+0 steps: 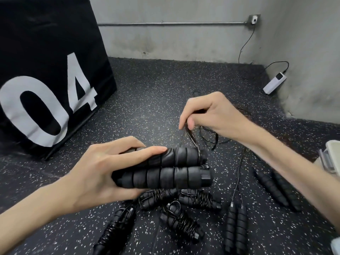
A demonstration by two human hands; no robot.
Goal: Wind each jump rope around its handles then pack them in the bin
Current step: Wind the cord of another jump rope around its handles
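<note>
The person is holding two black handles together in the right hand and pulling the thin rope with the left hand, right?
Not quite: the hands are swapped. The head view shows the left hand gripping the two black handles side by side, while the right hand pinches the thin rope above them. The rest is right.

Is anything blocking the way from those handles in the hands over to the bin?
Nothing visible blocks it. The left hand holds the handles in the air; the bin shows only at the right edge.
</note>
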